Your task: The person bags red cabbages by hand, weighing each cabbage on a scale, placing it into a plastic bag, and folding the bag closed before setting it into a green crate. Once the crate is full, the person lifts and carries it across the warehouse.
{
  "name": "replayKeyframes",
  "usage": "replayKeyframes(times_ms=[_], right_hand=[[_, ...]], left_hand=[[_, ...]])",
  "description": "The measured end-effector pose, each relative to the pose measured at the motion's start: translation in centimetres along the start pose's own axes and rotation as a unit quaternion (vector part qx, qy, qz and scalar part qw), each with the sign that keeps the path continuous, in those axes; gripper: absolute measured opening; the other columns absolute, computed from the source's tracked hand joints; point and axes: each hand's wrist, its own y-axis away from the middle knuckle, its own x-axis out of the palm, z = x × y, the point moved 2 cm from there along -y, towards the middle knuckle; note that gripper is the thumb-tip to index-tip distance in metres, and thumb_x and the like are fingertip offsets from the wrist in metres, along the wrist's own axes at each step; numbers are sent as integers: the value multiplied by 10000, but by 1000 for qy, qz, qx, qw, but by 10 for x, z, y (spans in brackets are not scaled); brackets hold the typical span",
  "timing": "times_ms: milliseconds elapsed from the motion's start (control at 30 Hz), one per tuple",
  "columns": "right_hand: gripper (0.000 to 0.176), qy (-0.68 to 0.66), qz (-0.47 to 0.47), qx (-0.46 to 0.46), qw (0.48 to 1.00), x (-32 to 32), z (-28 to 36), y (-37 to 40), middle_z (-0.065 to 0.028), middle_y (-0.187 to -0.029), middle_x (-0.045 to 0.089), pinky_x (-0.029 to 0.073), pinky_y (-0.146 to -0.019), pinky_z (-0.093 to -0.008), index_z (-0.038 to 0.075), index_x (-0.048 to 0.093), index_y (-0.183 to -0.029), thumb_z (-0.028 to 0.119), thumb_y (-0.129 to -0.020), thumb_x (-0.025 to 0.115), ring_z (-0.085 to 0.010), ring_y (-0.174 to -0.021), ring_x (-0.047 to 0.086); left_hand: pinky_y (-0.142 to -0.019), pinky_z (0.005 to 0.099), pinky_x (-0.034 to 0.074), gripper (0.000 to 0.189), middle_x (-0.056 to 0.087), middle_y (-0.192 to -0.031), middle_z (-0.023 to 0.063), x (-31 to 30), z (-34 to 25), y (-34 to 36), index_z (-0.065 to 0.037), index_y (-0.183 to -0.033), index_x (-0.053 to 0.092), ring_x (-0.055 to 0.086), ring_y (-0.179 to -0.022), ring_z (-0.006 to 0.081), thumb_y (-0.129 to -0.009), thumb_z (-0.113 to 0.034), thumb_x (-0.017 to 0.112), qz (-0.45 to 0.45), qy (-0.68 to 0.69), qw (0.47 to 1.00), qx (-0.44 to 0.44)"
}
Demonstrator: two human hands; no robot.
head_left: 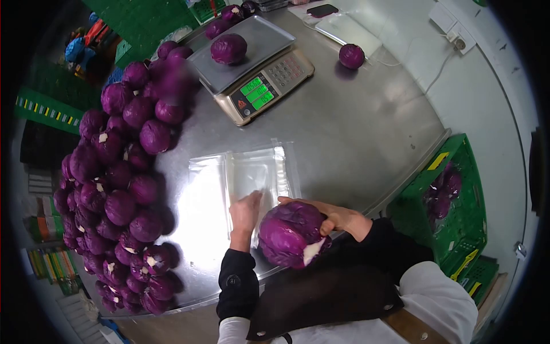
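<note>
A large red cabbage (291,234) is in my right hand (338,218), whose fingers wrap round its right side near the table's front edge. Just left of it, my left hand (245,211) is over a stack of clear plastic bags (255,166), its fingers drawn together at the bags; whether they pinch a bag is too small to tell. Farther back, a scale (266,86) with a green lit display carries one red cabbage (229,49) on its metal tray.
A large heap of red cabbages (120,206) covers the table's left side. One cabbage (352,56) sits at the back right, near a closed laptop (348,35) and a phone (322,10). A green crate (470,212) with bagged cabbages stands beyond the right edge.
</note>
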Motion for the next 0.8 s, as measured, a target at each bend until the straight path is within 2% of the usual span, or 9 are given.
replayKeyframes(times_ms=[33,100,300,367,500,567,633,700,800], right_hand=[[1194,2,0,5,1000,-1,0,2,-156,-1443,270,191,-1100,-348,-41,231,-1391,544,-508,780,-256,-1338,260],[1193,-1,7,-26,1000,-2,-2,4,-155,-1448,258,182,-1102,-351,-34,232,-1394,563,-515,774,-254,-1342,249],[1054,-30,-25,12,999,-14,-11,-23,-166,-1354,374,270,-1050,-329,-29,230,-1393,397,-597,774,-239,-1256,354],[1003,-73,15,34,997,-11,-11,-28,-160,-1291,431,310,-1026,-329,-26,290,-1359,385,-585,778,-238,-1212,399],[926,-166,-33,33,985,-7,-6,-11,-146,-1242,477,341,-1002,-328,-19,347,-1326,332,-587,780,-237,-1162,450],[886,-144,-53,24,988,-17,-12,-6,-142,-1247,475,357,-989,-330,-17,361,-1321,339,-619,768,-230,-1154,462],[842,-48,-219,45,973,-13,-2,4,-139,-1215,502,372,-977,-338,-17,382,-1308,392,-668,743,-230,-1134,481],[772,46,-282,36,958,-11,2,10,-135,-1152,548,411,-932,-323,-9,414,-1288,430,-725,706,-233,-1060,532],[470,-10,-386,32,922,-18,6,32,-125,-1062,594,482,-734,-267,4,500,-1211,306,-864,594,-183,-892,597]], left_hand=[[-554,251,451,197,655,-714,28,3,-4,2,-7,-928,679,545,-582,95,-854,-174,606,-4,-80,993,88],[-581,244,459,171,664,-752,36,-13,-35,-11,25,-948,670,561,-636,90,-867,-101,587,-116,182,967,-133],[-614,218,460,173,644,-804,33,-18,-75,-1,29,-909,675,564,-689,78,-875,-114,584,113,346,901,-235],[-595,214,470,203,638,-788,44,-15,-87,5,34,-895,660,585,-680,94,-887,-149,572,183,519,768,-328],[-533,219,473,218,628,-718,52,-26,-51,9,37,-905,641,590,-601,106,-898,-161,552,107,509,799,-301],[-519,214,470,229,620,-652,57,-48,-57,5,42,-951,627,576,-538,114,-900,-166,545,210,571,720,-334],[-487,227,468,196,603,-594,37,-39,-102,18,30,-941,643,565,-490,118,-881,-146,579,176,519,779,-304],[-494,236,471,154,620,-608,63,-27,-152,15,21,-931,658,588,-509,132,-851,-103,615,49,172,984,-24],[-535,245,471,140,636,-671,148,-5,-207,14,20,-924,660,622,-572,140,-821,-68,630,88,89,986,108]])
